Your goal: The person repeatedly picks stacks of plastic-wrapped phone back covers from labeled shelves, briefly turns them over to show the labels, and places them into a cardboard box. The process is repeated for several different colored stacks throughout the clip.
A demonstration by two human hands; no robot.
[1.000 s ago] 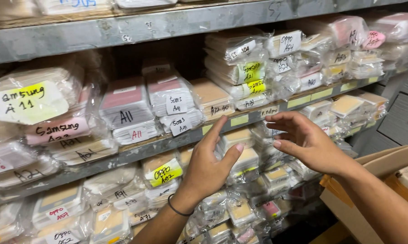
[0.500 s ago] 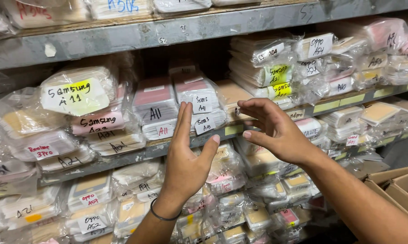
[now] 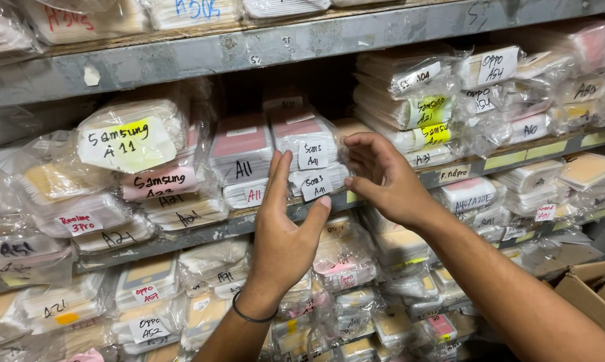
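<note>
Reaching into the middle shelf, both hands are at the same small stack of plastic-wrapped flat packs with pink tops and white handwritten tags, which sits on the grey metal shelf between a neighbouring pink-topped bundle and taller cream-coloured stacks to the right. The left hand lies flat and open against the front of the stack, fingers straight up and thumb splayed, gripping nothing. The right hand curls at the stack's right edge, fingertips bent toward it (whether they have actually pinched a pack I cannot tell).

My worry is the wrap: it looks slick and loose, so tugging 1 pack from the middle could drag its neighbours forward off the lip onto the crowded lower shelf. A pull from the right side alone could also skew the pile.
</note>
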